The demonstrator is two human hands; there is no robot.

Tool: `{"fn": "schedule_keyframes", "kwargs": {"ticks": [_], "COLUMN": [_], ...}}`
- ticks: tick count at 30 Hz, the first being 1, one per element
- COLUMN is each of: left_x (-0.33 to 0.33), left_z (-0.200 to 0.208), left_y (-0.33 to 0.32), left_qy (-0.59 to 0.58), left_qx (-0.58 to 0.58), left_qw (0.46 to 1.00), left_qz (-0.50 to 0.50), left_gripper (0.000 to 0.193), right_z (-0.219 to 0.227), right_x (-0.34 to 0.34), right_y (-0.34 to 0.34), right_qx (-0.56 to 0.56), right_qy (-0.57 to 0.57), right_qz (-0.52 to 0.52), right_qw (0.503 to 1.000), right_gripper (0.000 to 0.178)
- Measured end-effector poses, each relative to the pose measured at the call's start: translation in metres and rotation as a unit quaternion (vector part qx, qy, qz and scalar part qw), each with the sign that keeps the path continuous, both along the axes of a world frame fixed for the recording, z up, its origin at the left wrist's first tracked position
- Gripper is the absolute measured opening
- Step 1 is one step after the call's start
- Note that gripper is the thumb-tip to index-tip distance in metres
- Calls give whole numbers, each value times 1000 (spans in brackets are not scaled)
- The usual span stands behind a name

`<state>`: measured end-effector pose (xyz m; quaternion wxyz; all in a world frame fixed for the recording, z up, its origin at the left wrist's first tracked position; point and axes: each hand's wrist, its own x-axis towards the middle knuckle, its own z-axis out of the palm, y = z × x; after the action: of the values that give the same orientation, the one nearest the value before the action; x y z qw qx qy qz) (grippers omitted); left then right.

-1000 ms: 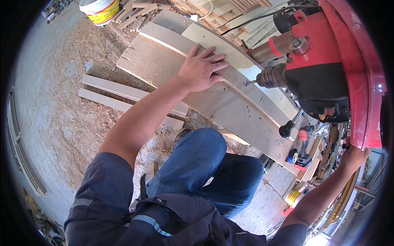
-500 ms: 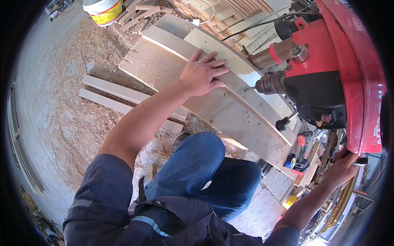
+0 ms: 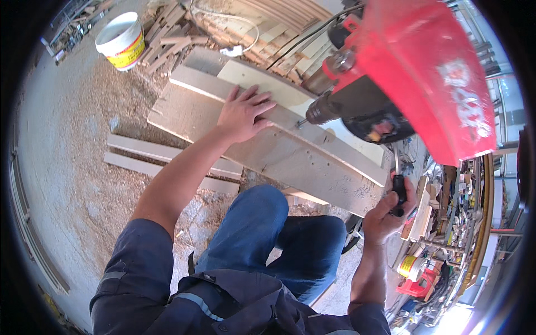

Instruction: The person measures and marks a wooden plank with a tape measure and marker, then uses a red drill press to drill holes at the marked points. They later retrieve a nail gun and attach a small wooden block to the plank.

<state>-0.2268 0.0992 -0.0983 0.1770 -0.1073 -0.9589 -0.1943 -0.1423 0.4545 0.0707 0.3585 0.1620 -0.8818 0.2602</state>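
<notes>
My left hand [image 3: 244,115] lies on a long pale wooden strip [image 3: 340,148], fingers stretched out and apart, pressing on its upper face. The strip rests on a wide, dusty board [image 3: 301,167] with small holes and pencil marks. To the right of that hand, a drill bit [image 3: 301,122] in the chuck [image 3: 321,109] of a red drill press [image 3: 424,67] points at the strip; whether it touches the wood I cannot tell. My right hand [image 3: 388,212] is wrapped round the black grip of the press's lever [image 3: 398,192].
A second pale board [image 3: 245,75] lies behind the strip. Two loose strips [image 3: 162,153] are on the dusty floor at left. A white bucket [image 3: 120,42] stands beside scrap wood [image 3: 167,47] at upper left. Clutter and a red stool [image 3: 419,283] are at right.
My right hand has left the underside of the red housing and closed on a black lever grip. My left hand stays flat on the strip. The whole view has shifted.
</notes>
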Motion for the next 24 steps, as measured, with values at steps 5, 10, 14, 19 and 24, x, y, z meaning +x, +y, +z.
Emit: {"fn": "schedule_keyframes", "kwargs": {"ticks": [5,10,14,19,24], "left_x": [2,55,102,156,207], "left_z": [3,16,52,88,115], "left_y": [4,17,48,83,151], "left_qy": [-8,31,31,-89,-274], "left_qx": [-24,8,83,267,425], "left_qw": [1000,999,995,955,828], "left_qz": [19,18,-35,-93,-243], "left_gripper": [59,61,56,45,46], "right_z": [12,38,46,62,20], "right_x": [0,5,11,38,102], "right_y": [-7,-14,-4,16,33], "right_qx": [-10,14,-10,-78,-549], "right_qy": [-21,-51,-72,-133,-317], "right_qz": [41,74,85,7,186], "right_qw": [999,996,994,988,751], "right_gripper": [40,51,57,49,25]}}
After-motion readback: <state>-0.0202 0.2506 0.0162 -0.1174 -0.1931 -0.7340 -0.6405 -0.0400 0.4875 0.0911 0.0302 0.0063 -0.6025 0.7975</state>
